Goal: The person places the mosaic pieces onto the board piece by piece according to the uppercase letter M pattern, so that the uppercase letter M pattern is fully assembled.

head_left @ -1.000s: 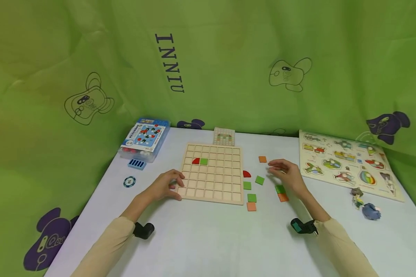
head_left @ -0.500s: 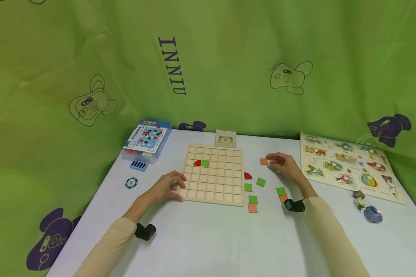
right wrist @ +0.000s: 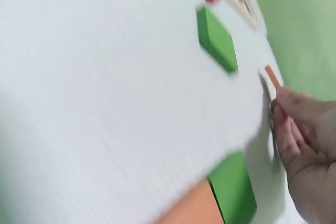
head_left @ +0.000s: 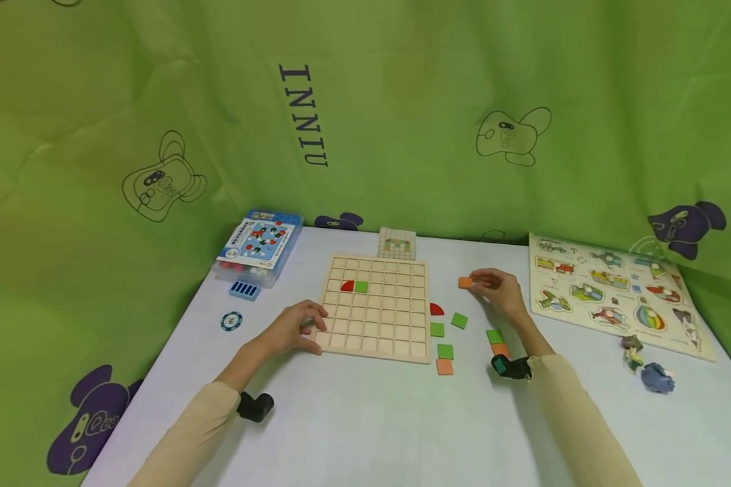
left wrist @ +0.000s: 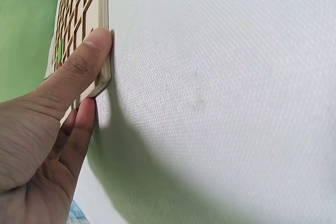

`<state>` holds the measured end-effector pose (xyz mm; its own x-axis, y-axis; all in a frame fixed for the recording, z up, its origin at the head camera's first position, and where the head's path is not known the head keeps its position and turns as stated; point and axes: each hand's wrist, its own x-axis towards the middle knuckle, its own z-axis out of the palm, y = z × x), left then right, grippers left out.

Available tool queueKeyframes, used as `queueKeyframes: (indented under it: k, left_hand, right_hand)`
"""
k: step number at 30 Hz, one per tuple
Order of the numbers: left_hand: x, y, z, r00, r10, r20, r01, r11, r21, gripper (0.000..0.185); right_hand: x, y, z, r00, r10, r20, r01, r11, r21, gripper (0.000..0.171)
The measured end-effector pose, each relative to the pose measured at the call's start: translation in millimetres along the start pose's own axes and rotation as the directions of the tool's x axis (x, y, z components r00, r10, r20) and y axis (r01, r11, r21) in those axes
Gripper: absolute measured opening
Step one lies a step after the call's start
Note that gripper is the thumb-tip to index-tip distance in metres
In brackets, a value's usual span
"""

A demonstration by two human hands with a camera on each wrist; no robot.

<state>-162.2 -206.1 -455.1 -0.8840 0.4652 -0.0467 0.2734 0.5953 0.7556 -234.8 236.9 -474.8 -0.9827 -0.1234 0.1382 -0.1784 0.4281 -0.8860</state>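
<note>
— While the grid board [head_left: 375, 308] is braced at its near left corner by the left hand [head_left: 292, 330], where is the orange tile [head_left: 465, 283] found?

— It is seen on the counter [head_left: 365, 419], well right of the board and beyond the loose green tiles [head_left: 459, 320]. It is met by the fingertips [head_left: 476, 281] of the right hand [head_left: 499, 292], whose fingers are curled toward it from its right side.

— Is it already pinched?

— Contact is shown in the head view; in the right wrist view the tile [right wrist: 272, 77] is seen edge-on just ahead of the bent fingers, but blur is heavy, so a closed pinch cannot be confirmed.

— And the left fingers?

— The thumb [left wrist: 79, 69] is pressed flat against the board's edge [left wrist: 105, 35], with the other fingers laid under and beside it; nothing is lifted.

— Which way does the tile lie from the board?

— To the right and slightly farther back, so the right hand is by far the nearer. No long axis is offered by a square tile.
</note>
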Motion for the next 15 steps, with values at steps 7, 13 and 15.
queueKeyframes:
  k: [7,13,15]
  left_hand:
    - [-0.1,2.1,-1.1,1.0,-0.005,-0.003,0.005,1.0,-0.005,0.031]
    - [0.2,2.5,-0.9,1.0,0.003,0.002,-0.003,1.0,0.002,0.031]
    - [-0.3,1.9,-0.8,1.0,0.007,0.002,-0.007,1.0,0.005,0.03]
  right_hand:
    - [-7.4,-23.8,22.3,0.996,0.091,-0.023,-0.087,0.99,0.112,0.034]
    - [-6.5,-40.0,50.3,0.991,0.136,0.006,-0.134,0.972,0.195,0.036]
    - [-4.9,-43.6,60.4,0.99,0.136,0.021,-0.138,0.965,0.225,0.037]
